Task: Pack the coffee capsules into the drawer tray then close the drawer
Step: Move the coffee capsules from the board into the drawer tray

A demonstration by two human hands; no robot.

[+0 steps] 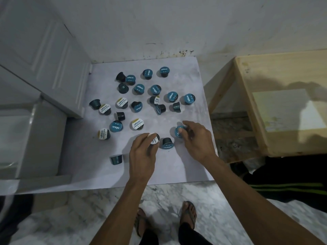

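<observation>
Pinching a white-lidded capsule (154, 138) in my left hand (142, 152), I curl my right hand (196, 138) fingers round a blue-lidded capsule (179, 132) on the white sheet (177, 165).

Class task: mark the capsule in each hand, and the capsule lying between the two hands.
White-lid capsule (154, 138), head view: on its white foil lid, beside the left fingertips.
Blue-lid capsule (177, 132), head view: on its blue lid, under the right fingers.
Dark capsule (167, 142), head view: on its dark side wall.
</observation>
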